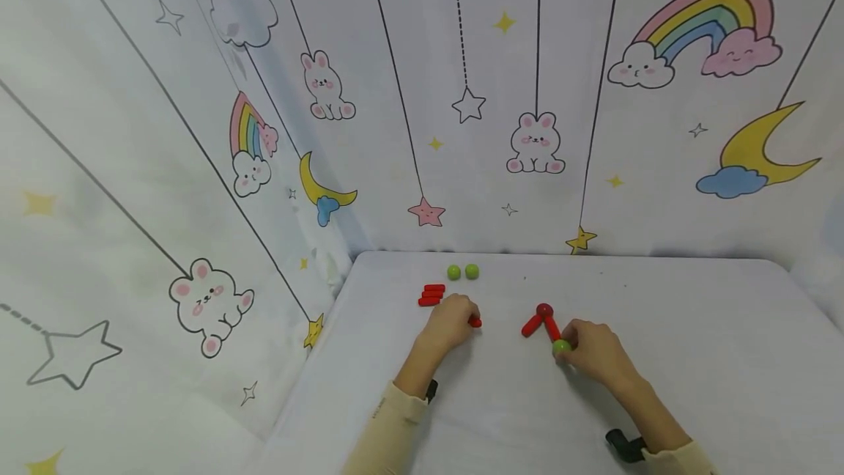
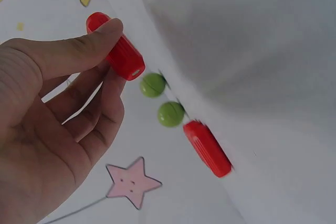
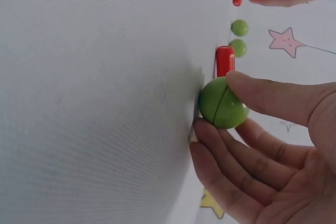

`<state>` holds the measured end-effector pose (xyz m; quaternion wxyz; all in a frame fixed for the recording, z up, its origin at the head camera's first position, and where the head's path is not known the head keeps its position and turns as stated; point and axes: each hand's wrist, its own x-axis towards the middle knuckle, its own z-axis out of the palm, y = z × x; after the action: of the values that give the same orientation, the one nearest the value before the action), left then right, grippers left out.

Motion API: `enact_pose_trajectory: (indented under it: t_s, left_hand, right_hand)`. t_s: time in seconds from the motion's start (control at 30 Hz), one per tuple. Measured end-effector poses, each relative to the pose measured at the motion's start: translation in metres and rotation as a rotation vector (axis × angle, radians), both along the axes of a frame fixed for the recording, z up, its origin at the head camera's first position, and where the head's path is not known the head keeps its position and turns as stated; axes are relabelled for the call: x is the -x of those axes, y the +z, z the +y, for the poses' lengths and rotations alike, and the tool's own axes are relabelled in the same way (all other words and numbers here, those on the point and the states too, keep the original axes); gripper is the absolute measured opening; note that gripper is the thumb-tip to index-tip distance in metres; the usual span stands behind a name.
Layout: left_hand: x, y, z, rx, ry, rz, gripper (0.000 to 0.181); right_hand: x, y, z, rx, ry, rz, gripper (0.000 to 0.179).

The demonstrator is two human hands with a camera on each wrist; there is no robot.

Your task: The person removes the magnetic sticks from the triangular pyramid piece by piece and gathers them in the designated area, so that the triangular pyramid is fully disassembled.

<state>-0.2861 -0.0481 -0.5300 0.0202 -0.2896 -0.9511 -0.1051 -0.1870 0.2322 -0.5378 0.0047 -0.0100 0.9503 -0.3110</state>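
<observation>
My left hand (image 1: 451, 322) pinches a red rod (image 2: 118, 48) between thumb and fingers, its end facing out with a small pale spot. My right hand (image 1: 596, 350) holds a green ball (image 3: 223, 103) with a seam line, low over the white table. That ball sits at the near end of a red rod (image 1: 552, 328). The rod's far end meets a red ball (image 1: 543, 310), and a second red rod (image 1: 531, 325) runs from it toward the lower left, making an upside-down V.
Beyond my left hand lie several red rods (image 1: 431, 295) side by side. Two green balls, one of them the right ball (image 1: 472, 271), sit near the back of the white table (image 1: 692, 358). A printed curtain (image 1: 395, 94) stands behind and at the left.
</observation>
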Motion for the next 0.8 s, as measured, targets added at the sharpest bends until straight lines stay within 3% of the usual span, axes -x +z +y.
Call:
enact_pose_trajectory:
  t_s: [0.33, 0.8]
  left_hand:
    - [0.017, -0.007, -0.029, -0.024, 0.140, 0.029, 0.011]
    - [0.034, -0.012, -0.052, -0.076, 0.202, 0.058, 0.014]
  right_hand:
    - [0.001, -0.004, 0.002, 0.009, 0.010, 0.015, 0.031]
    - [0.001, -0.006, 0.003, 0.005, 0.006, 0.005, 0.031]
